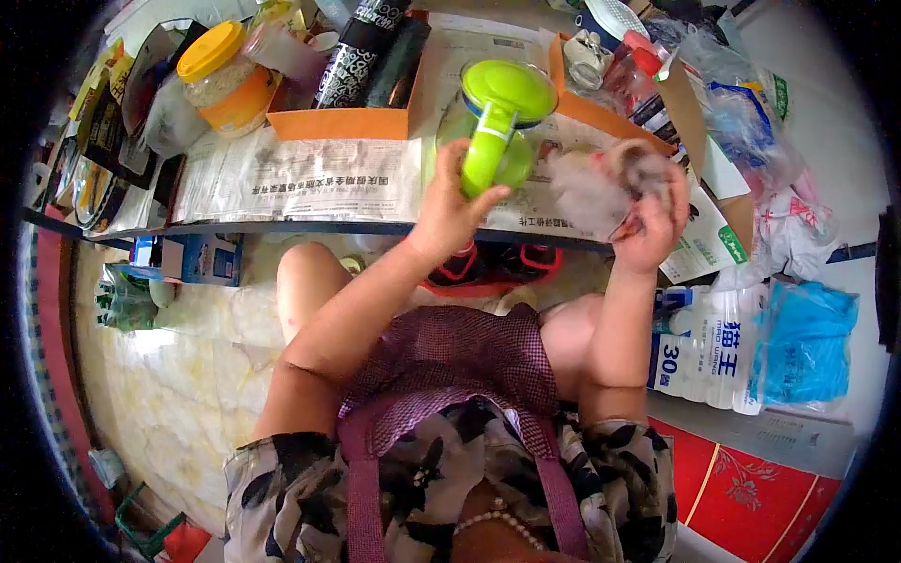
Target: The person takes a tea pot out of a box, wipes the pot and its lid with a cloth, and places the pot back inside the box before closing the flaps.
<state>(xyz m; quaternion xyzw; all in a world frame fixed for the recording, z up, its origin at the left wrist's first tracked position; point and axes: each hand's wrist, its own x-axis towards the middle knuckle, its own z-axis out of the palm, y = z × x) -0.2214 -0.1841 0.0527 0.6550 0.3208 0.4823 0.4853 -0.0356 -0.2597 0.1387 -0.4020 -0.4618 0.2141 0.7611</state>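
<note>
A clear jug with a lime-green lid and handle [507, 89] is at the middle of the newspaper-covered shelf. My left hand [450, 206] is closed round the lower part of its handle. To the right, my right hand [652, 220] has its fingers curled round a crumpled, cloudy plastic bag [591, 192]. That bag is blurred, with brownish and reddish patches near the fingers, and I cannot make out its contents.
Behind the jug, an orange box [343, 124] holds dark patterned cylinders. A yellow-lidded jar [221, 80] stands left of it. On the right are another cluttered box [610, 122], plastic bags [788, 211], a large white bottle [709, 347] and a blue packet [807, 342].
</note>
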